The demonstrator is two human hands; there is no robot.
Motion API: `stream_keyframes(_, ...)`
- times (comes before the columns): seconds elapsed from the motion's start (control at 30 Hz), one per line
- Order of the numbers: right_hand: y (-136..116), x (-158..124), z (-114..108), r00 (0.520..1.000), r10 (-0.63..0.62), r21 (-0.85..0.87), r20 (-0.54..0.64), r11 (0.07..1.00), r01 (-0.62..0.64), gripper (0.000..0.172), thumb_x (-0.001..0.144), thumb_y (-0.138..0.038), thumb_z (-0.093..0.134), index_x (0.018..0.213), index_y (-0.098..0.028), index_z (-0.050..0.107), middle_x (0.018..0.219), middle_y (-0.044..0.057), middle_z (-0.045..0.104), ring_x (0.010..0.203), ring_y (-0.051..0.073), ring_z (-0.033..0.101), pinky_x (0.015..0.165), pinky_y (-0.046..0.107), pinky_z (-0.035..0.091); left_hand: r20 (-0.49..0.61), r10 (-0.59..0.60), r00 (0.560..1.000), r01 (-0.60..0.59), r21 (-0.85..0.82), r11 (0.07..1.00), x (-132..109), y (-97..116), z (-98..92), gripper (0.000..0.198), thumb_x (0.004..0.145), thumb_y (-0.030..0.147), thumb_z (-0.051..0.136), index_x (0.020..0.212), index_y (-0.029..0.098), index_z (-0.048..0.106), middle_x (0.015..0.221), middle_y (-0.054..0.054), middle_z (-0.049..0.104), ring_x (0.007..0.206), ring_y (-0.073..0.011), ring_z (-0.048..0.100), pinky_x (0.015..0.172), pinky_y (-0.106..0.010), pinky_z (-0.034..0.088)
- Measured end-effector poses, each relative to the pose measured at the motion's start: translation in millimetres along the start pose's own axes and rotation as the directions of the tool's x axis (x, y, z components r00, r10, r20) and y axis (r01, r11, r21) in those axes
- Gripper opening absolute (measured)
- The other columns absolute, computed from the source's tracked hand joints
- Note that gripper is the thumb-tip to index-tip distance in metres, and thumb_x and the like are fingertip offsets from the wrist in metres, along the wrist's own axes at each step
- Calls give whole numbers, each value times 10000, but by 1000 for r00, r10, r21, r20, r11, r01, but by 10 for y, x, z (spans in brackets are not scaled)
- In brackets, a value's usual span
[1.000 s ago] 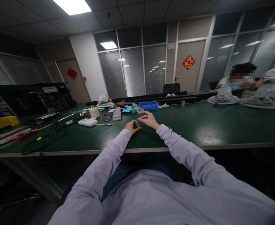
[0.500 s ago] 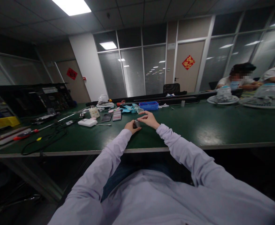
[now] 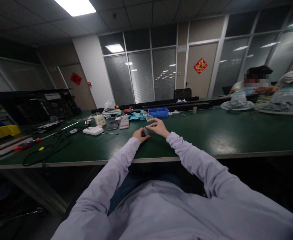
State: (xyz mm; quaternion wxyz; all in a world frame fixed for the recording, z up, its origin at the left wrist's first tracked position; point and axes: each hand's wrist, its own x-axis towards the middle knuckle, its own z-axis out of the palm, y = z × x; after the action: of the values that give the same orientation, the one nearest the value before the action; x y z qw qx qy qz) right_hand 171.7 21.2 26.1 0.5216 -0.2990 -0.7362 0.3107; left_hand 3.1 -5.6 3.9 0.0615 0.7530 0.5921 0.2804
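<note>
- On the green table [image 3: 211, 136], near its front edge, a small, dull-metallic grey cylinder [image 3: 145, 132] stands upright.
- Left hand [image 3: 138, 135] is curled closed around the cylinder's side.
- Right hand [image 3: 158, 127] pinches its top, remaining fingers loosely spread.

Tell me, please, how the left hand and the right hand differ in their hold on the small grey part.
The left hand lies low on the green table, curled round the side of the small grey part; the right hand arches above it, fingertips seeming to pinch its top. The left hand's fingers are folded, the right hand's more stretched. Both touch the part and come from pale lilac sleeves.
</note>
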Motion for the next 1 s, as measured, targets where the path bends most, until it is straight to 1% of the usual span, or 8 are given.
stream_keyframes(0.6, 22, 17, 20, 1000, 2, -11, -5, 1000, -2, 204, 924, -271, 585, 1067, -126, 597, 943, 36, 650, 744, 134, 646, 657, 295, 563, 22, -8, 1000, 8, 1, 1000, 0, 2, -14, 310, 908, 338, 565, 1154, 150, 563, 1095, -73, 624, 909, -181, 633, 787, -382, 550)
stream_keyframes(0.8, 30, 14, 10, 1000, 2, -19, 5, 1000, -2, 216, 923, -275, 586, 1081, -129, 593, 967, 41, 647, 770, 143, 646, 679, 310, 562, 30, -28, 999, 28, 7, 1000, 5, 22, -29, 308, 908, 337, 565, 1154, 152, 564, 1102, -74, 621, 919, -184, 631, 794, -386, 547)
stream_keyframes(1.0, 34, 15, 11, 1000, 6, -26, -5, 1000, -6, 218, 922, -276, 586, 1085, -131, 592, 981, 45, 645, 787, 148, 645, 694, 319, 561, 31, -23, 999, 23, -1, 1000, -5, 27, -35, 311, 908, 338, 565, 1157, 152, 563, 1100, -74, 622, 914, -183, 632, 792, -385, 548)
